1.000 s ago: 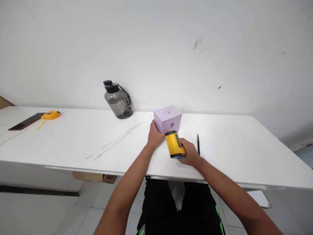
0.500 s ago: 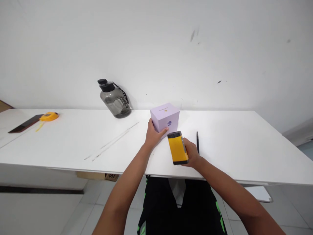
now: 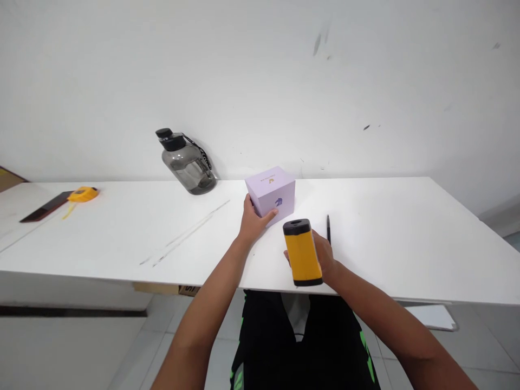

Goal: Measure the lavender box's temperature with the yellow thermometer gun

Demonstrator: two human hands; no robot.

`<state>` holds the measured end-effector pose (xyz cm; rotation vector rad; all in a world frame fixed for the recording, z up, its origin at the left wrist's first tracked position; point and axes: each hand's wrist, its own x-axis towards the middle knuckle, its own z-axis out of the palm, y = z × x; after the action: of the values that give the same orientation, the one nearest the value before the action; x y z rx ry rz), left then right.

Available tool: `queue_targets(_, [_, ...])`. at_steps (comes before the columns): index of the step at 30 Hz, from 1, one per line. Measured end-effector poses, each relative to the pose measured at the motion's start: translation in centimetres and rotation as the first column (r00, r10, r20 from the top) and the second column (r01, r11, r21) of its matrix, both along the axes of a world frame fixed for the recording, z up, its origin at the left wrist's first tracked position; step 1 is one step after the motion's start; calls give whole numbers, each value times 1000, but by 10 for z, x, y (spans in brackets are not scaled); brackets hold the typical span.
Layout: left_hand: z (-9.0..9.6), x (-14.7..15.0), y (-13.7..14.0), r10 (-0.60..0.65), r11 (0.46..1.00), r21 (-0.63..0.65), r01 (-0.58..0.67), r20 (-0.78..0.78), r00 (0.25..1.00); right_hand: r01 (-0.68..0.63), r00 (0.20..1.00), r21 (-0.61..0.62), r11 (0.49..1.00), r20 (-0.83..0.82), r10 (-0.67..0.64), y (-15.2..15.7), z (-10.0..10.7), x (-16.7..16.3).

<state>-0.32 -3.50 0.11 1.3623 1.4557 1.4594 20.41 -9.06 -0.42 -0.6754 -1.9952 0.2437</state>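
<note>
A pale purple box [image 3: 270, 190] with a small dark logo on its front face stands on the white table [image 3: 377, 233]. My left hand [image 3: 255, 221] grips its lower left corner, the thumb across the front and the fingers along the left side. In my right hand [image 3: 323, 254] is a yellow handheld device with black ends [image 3: 304, 254], held upright over the table's front part, apart from the box. A round recess shows in its top end; its kind I cannot make out. Just beyond the right hand lies a black pen [image 3: 329, 228], its near end hidden.
A grey see-through water bottle [image 3: 189, 165] with a black cap stands tilted in view near the wall. Far left, a yellow tape measure [image 3: 83, 194] touches a dark flat strip [image 3: 46, 207]. A cardboard box [image 3: 156, 288] shows below the table edge.
The yellow device has come closer to me and slightly right, and its top end now shows more. My left hand stays on the box. The view has shifted slightly.
</note>
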Motion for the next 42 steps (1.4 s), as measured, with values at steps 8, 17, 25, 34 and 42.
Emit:
queue_targets(8, [1,0,1,-7,1000,9,7,25,1000,87,989,32,996,-122,-82,-8,4,1])
queue_targets(17, [2,0,1,-17,1000,5,17,15,1000,3,991,56,998,-131,4,-10,15,4])
queue_targets(25, [2,0,2,-23,1000,11,23,12,1000,-48,987,-6,999,-154,47,-11,19,5])
queue_targets(34, [1,-1,3,-25,1000,13,25,25,999,-35,988,-9,999,-154,33,-11,13,4])
queue_targets(42, [0,-1,3,-15,1000,-3,15,45,999,-241,917,-196,950,-366,157,-9,13,-4])
